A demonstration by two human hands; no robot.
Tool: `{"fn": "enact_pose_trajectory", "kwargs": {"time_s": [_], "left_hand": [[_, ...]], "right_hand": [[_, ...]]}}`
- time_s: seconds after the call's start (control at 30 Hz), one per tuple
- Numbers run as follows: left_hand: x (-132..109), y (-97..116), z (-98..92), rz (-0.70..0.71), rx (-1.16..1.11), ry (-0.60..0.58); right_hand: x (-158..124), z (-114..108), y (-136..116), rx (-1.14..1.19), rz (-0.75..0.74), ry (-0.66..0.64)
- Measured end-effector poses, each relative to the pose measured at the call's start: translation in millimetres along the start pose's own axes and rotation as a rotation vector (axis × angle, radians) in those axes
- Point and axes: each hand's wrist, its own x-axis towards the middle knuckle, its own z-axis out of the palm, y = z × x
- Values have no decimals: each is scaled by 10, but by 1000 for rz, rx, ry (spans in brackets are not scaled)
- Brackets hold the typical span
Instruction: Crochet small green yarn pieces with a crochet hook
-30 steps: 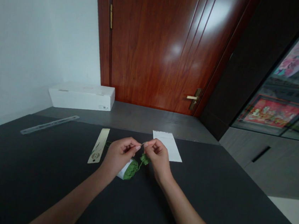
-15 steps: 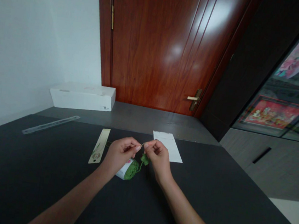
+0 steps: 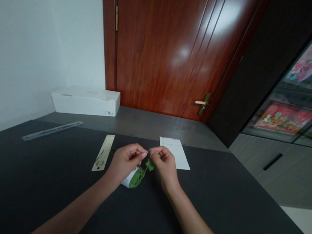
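Note:
My left hand [image 3: 126, 159] and my right hand [image 3: 166, 162] are raised over the dark table, fingertips pinched close together. Between them shows a thin, pale knitting needle [image 3: 148, 151]; its details are too small to make out. A small green knitted piece [image 3: 150, 164] hangs just below my right fingertips. From it, green yarn runs down to a ball of green yarn [image 3: 137, 178] with a white paper band, partly hidden behind my left hand. Left of that hand, a thin dark loop [image 3: 112, 150] sticks out.
A cream needle sleeve [image 3: 103, 153] lies left of my hands, a white spiral notepad [image 3: 178, 154] behind my right hand. Farther left is a clear plastic strip [image 3: 52, 130]. At the back stands a white box [image 3: 86, 102] near the wooden door [image 3: 162, 58]; a cabinet [image 3: 286, 175] is at right.
Almost nothing differs. The green knitted piece has shifted slightly left and the yarn below it hangs a little differently; both hands keep their pinch.

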Motion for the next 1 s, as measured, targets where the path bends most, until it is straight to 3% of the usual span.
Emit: {"fn": "enact_pose_trajectory", "kwargs": {"time_s": [0.67, 1.0], "left_hand": [[-18, 25, 1, -11, 63, 29], [15, -18, -34, 101, 132, 20]], "right_hand": [[9, -14, 59, -50, -2, 3], [12, -37, 71, -66, -1, -30]]}}
